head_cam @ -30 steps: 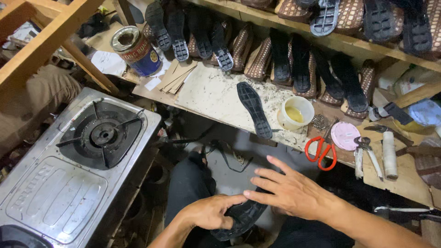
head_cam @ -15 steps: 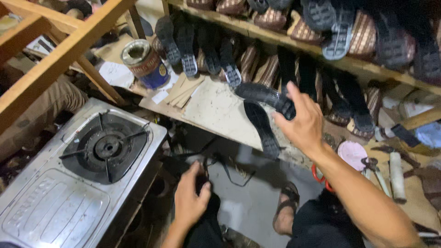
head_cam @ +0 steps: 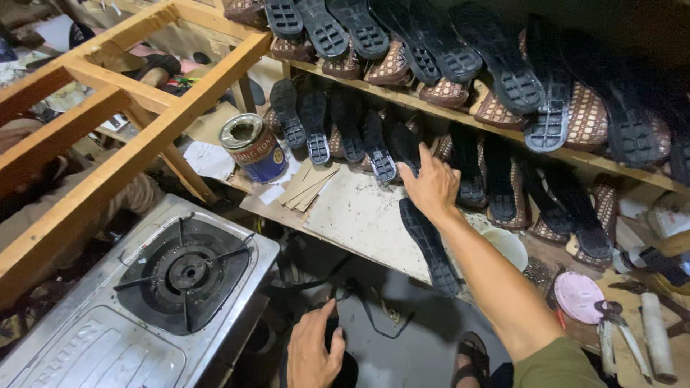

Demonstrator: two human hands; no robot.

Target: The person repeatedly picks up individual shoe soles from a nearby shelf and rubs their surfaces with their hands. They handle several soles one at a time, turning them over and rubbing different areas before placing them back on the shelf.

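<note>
My right hand (head_cam: 433,188) reaches forward to the lower shelf and grips a black shoe sole (head_cam: 405,146), holding it upright among a row of black soles (head_cam: 338,133) that lean against woven shoe uppers. Just under my wrist, another black sole (head_cam: 430,244) lies flat on the worn workbench (head_cam: 352,212). My left hand (head_cam: 315,353) is low near my lap, fingers spread, resting on a dark object that I cannot make out. More soles and woven uppers fill the upper shelf (head_cam: 503,79).
A steel gas stove (head_cam: 183,276) stands at the lower left under a slanted wooden frame (head_cam: 136,154). On the bench are a blue tin can (head_cam: 251,149), cardboard pieces (head_cam: 309,183), a white cup (head_cam: 509,244), a pink disc (head_cam: 577,296) and pliers (head_cam: 611,327).
My right hand took a black sole off the bench and carried it left to the row on the lower shelf. My left hand stayed low. The view tilted up and closer.
</note>
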